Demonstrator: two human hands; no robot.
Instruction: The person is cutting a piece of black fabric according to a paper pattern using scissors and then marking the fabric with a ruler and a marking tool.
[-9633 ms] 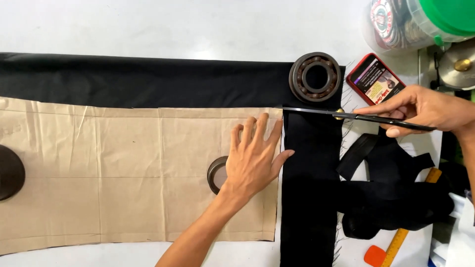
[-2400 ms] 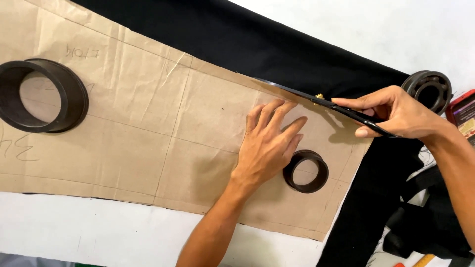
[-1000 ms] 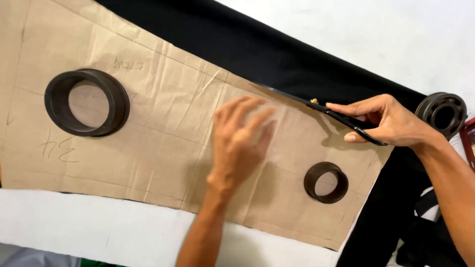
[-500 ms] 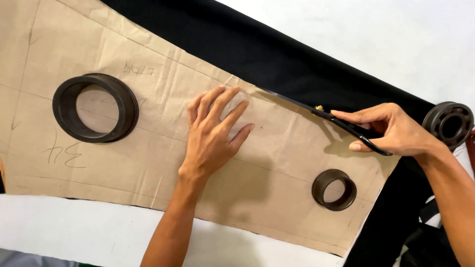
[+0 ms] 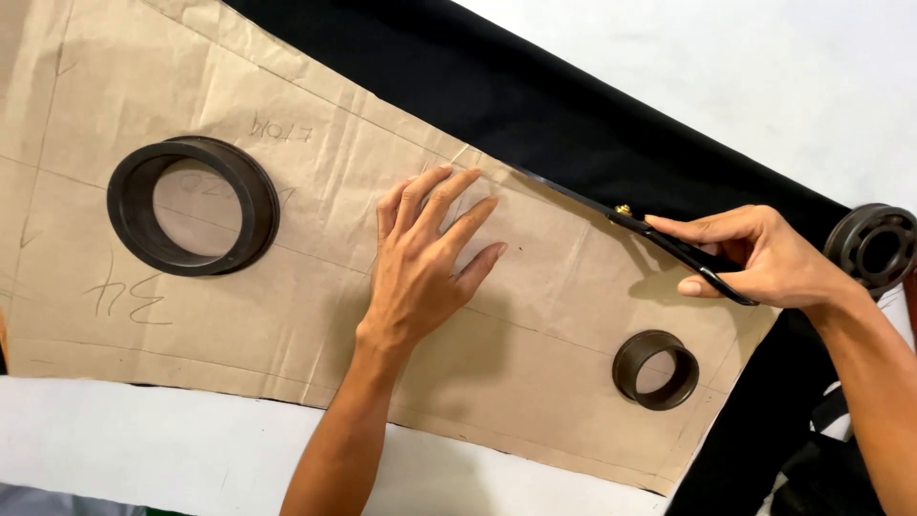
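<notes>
— What's spread out, biggest first?

— A white table (image 5: 764,86), a long band of black fabric (image 5: 497,105) running diagonally across it, and on the fabric a brown paper pattern (image 5: 287,306) with pencil lines and marks. The pattern's upper edge follows the cloth.

— And the hands relative to that?

— The left hand (image 5: 425,263) lies flat on the middle of the pattern, fingers spread and straight, palm down, gripping nothing, only pressing the paper. Its forearm comes up from the lower edge. The right hand (image 5: 764,258) sits at the pattern's upper right edge, fingers closed through the handles of black scissors (image 5: 659,239). The blades point up-left along the paper's edge, over the cloth; how far apart they stand I cannot tell.

— Anything near them?

— A large dark ring (image 5: 193,205) rests on the pattern well left of the left hand. A small dark ring (image 5: 656,370) sits on the paper just below the right hand. A bearing-like ring (image 5: 874,247) lies just beyond the right wrist, at the cloth's edge.
</notes>
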